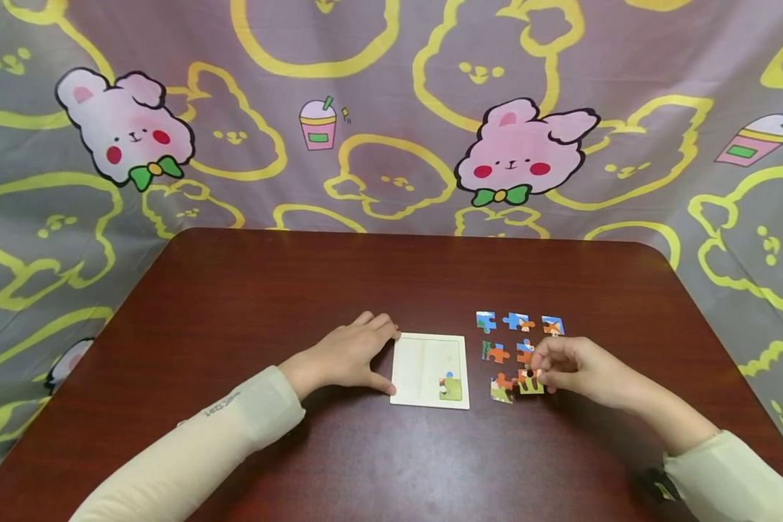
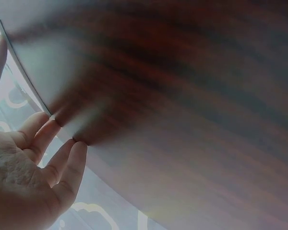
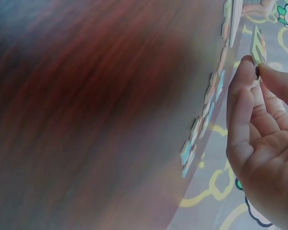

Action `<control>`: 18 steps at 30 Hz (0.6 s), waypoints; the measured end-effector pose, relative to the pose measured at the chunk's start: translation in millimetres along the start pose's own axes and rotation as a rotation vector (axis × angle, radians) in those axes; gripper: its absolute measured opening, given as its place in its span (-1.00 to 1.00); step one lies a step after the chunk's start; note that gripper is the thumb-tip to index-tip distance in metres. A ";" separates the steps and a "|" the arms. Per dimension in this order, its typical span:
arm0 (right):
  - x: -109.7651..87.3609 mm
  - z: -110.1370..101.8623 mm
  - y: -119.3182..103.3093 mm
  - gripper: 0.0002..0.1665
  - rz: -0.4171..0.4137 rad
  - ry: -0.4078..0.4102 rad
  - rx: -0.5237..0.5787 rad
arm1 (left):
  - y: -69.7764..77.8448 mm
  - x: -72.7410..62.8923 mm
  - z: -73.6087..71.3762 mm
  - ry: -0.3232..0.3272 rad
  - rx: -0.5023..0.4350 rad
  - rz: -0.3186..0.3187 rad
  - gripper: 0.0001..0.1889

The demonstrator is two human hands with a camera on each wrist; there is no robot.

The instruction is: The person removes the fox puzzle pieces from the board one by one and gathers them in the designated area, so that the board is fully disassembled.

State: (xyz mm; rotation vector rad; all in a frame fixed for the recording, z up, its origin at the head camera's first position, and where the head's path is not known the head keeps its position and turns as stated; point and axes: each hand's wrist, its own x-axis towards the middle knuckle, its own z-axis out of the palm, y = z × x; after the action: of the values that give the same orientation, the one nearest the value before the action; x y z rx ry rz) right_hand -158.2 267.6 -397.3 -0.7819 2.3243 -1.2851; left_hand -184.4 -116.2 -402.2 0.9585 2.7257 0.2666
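Note:
My right hand [image 1: 577, 371] pinches a puzzle piece [image 1: 530, 384] between thumb and fingertips. In the right wrist view that green and orange piece [image 3: 257, 45] is raised off the table, seen nearly edge-on. My left hand [image 1: 349, 354] rests on the table at the left side of a pale wooden puzzle tray [image 1: 417, 362]. Its thumb touches the near left corner and its forefinger the far left corner, the other fingers spread. One green puzzle piece [image 1: 454, 390] lies in the tray's near right corner.
Right of the tray, several loose puzzle pieces [image 1: 486, 321] lie in rough rows, with blue, orange and green printing. The dark wooden table [image 1: 287, 290] ends at a patterned curtain [image 1: 391, 109] behind it.

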 end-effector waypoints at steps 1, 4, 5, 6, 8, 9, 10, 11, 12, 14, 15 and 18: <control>-1.2 -0.5 1.3 -0.92 0.004 0.001 -0.005 | 0.0 0.1 0.2 0.001 0.000 0.001 -0.10; -4.6 -2.1 4.8 -0.92 0.015 0.005 -0.019 | 0.2 0.5 0.2 0.001 0.000 0.003 -0.10; -5.8 -2.9 5.8 -0.92 0.017 0.005 -0.024 | 0.4 0.9 -0.2 0.002 -0.002 0.004 -0.10; -7.0 -3.6 6.8 -0.92 0.017 0.000 -0.024 | 0.6 1.1 -0.5 0.002 -0.001 0.004 -0.10; -8.8 -4.3 8.3 -0.92 0.022 -0.006 -0.025 | 0.9 1.3 -0.8 0.000 -0.001 0.003 -0.10; -9.5 -4.4 9.0 -0.92 0.023 -0.008 -0.024 | 1.1 1.4 -1.1 0.001 -0.004 0.002 -0.10; -10.1 -4.5 9.6 -0.93 0.026 -0.010 -0.023 | 1.2 1.3 -1.1 0.000 -0.004 0.001 -0.10; -10.5 -4.5 10.1 -0.93 0.029 -0.013 -0.020 | 1.5 1.2 -1.3 0.000 -0.005 0.000 -0.11; -10.8 -4.3 10.4 -0.93 0.030 -0.015 -0.016 | 1.6 0.9 -1.4 -0.001 -0.005 -0.002 -0.11; -11.2 -3.6 11.0 -0.94 0.029 -0.016 -0.007 | 1.9 0.5 -1.3 -0.003 -0.007 -0.004 -0.11; -11.3 -3.1 11.3 -0.94 0.026 -0.017 -0.002 | 2.1 0.4 -1.4 -0.002 -0.009 -0.004 -0.11; -11.3 -1.3 12.1 -0.95 0.012 -0.025 0.010 | 2.5 0.4 -1.3 -0.003 -0.009 -0.004 -0.11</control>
State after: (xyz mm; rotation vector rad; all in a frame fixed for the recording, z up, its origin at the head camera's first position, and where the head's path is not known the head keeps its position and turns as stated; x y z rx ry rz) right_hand -153.6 280.7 -406.4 -0.7748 2.2980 -1.2735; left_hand -183.6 -114.1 -400.4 0.9502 2.7210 0.2767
